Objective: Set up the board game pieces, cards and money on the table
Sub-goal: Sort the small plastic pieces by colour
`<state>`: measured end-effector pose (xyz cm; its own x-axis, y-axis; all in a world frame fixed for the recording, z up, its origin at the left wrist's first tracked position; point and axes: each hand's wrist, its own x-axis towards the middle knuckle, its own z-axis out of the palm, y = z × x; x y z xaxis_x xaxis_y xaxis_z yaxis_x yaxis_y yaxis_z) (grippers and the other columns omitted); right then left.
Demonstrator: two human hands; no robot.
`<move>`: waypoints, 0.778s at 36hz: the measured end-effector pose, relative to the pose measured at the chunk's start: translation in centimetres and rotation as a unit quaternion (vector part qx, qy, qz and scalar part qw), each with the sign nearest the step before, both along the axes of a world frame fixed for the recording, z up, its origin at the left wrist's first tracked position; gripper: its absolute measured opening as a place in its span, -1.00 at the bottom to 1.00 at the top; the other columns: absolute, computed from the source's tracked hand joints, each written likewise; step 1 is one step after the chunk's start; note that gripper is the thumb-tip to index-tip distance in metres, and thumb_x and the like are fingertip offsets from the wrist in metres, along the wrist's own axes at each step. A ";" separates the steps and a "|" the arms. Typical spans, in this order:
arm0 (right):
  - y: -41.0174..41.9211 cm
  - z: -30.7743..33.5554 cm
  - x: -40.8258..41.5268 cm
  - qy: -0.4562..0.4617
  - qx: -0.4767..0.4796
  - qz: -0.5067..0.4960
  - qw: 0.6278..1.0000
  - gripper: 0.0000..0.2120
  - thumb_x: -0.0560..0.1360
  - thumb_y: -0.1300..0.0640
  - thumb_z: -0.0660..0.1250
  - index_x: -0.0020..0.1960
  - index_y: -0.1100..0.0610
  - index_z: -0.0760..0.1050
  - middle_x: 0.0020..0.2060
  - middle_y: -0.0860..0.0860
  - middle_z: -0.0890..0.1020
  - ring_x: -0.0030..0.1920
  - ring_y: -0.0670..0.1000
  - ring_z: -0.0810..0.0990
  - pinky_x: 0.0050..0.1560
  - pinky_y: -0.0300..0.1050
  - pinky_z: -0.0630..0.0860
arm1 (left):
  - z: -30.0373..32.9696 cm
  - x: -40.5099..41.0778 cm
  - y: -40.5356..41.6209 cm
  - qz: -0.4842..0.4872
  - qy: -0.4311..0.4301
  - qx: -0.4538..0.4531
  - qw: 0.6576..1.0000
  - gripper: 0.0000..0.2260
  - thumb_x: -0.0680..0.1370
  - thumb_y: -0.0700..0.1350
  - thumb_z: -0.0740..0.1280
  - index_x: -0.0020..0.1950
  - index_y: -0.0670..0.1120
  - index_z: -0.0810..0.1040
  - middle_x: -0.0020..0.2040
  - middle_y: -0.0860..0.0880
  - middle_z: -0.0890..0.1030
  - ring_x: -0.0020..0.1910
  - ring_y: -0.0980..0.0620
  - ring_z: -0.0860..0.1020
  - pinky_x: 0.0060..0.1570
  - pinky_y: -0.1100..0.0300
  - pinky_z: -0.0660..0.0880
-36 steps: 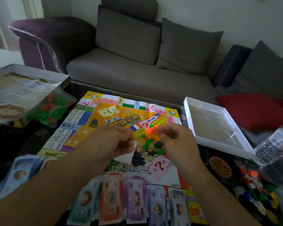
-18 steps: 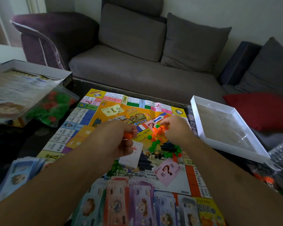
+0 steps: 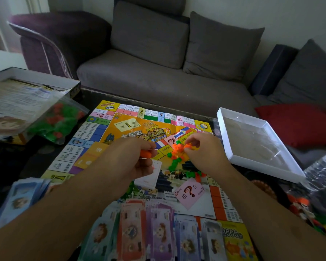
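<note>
Orange piece (image 3: 145, 153): pinched in the curled fingers of the left hand (image 3: 129, 161), above the left-centre of the board.
Board (image 3: 94, 132): paper sheet spread flat on the dark table (image 3: 6, 162), yellow in the middle, with coloured squares along its edges.
Right hand (image 3: 201, 153): over the board's centre, fingertips curled and pinching another orange bit at the top of the pile.
Pile (image 3: 177, 157): small orange and green pieces heaped loosely on the board's centre, a few strays trailing toward the near side.
White card (image 3: 151, 176): lies on the board just under the left hand, partly hidden by it.
Pink card (image 3: 189, 193): question-mark card lying flat on the board, near the right forearm.
Money (image 3: 154, 230): notes in green, red, purple, blue and grey fanned in a row along the board's near edge; a yellow 2000 note (image 3: 235, 240) at the right end.
Blue notes (image 3: 21, 198): separate stack on the table, left of the board.
Bag (image 3: 58, 125): clear plastic, holding red and green pieces, beside the board's far-left corner.
Tray (image 3: 224, 129): white box tray, right of the board, tilted at the table edge.
Sofa (image 3: 158, 81): grey, behind the table, red cushion (image 3: 297, 123) on it at right.
</note>
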<state>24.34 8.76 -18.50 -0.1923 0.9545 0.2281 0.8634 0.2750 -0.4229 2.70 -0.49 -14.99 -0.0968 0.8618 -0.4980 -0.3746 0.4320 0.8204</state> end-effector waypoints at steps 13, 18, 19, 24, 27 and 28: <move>-10.8 5.6 -4.4 0.241 0.046 0.115 0.962 -0.75 0.47 0.32 0.55 -0.01 0.01 0.67 -0.02 -0.07 0.61 -0.04 -0.08 0.69 0.00 -0.18 0.66 | 1.7 0.7 -2.3 -0.121 0.025 0.106 0.987 -0.76 0.65 -0.10 0.39 0.13 -0.29 0.62 -0.24 -0.12 0.61 -0.33 -0.01 0.54 -0.31 0.16 0.56; -11.6 5.5 -4.8 0.287 0.031 0.080 0.954 -0.69 0.41 0.37 0.56 -0.08 -0.03 0.66 -0.09 -0.07 0.65 -0.10 -0.06 0.71 -0.02 -0.07 0.67 | 1.9 -0.1 -3.3 -0.153 0.087 0.155 0.972 -0.81 0.66 -0.15 0.36 0.08 -0.28 0.66 -0.23 -0.11 0.62 -0.28 -0.01 0.54 -0.26 0.18 0.55; -11.7 5.4 -5.0 0.288 0.031 0.075 0.954 -0.68 0.41 0.37 0.57 -0.08 -0.05 0.66 -0.09 -0.08 0.65 -0.10 -0.06 0.71 -0.02 -0.07 0.68 | 1.9 -0.2 -3.5 -0.154 0.104 0.161 0.969 -0.82 0.66 -0.16 0.36 0.06 -0.27 0.67 -0.24 -0.11 0.62 -0.27 -0.01 0.55 -0.24 0.18 0.56; -12.0 5.1 -5.0 0.300 0.005 0.065 0.952 -0.66 0.46 0.38 0.53 -0.01 -0.06 0.68 -0.02 -0.07 0.67 -0.01 -0.05 0.71 0.04 -0.09 0.68 | 1.5 -0.6 -3.5 -0.147 0.140 0.183 0.962 -0.91 0.61 -0.19 0.43 0.02 -0.19 0.71 -0.32 -0.11 0.57 -0.30 0.00 0.55 -0.19 0.18 0.55; -11.9 5.5 -4.4 0.348 -0.040 0.051 0.935 -0.70 0.50 0.38 0.50 0.00 -0.02 0.69 -0.09 -0.05 0.72 -0.06 -0.03 0.73 0.00 -0.11 0.68 | 1.7 -0.7 -3.4 -0.138 0.166 0.196 0.957 -0.94 0.58 -0.16 0.47 0.03 -0.11 0.70 -0.34 -0.06 0.57 -0.32 0.02 0.56 -0.21 0.22 0.55; -11.9 5.6 -4.1 0.361 -0.050 0.049 0.930 -0.72 0.51 0.39 0.49 0.01 0.01 0.69 -0.12 -0.04 0.73 -0.11 -0.02 0.73 -0.05 -0.14 0.68 | 1.8 -0.7 -3.3 -0.136 0.192 0.204 0.950 -0.94 0.58 -0.13 0.48 0.04 -0.07 0.70 -0.36 -0.04 0.58 -0.33 0.03 0.58 -0.24 0.26 0.54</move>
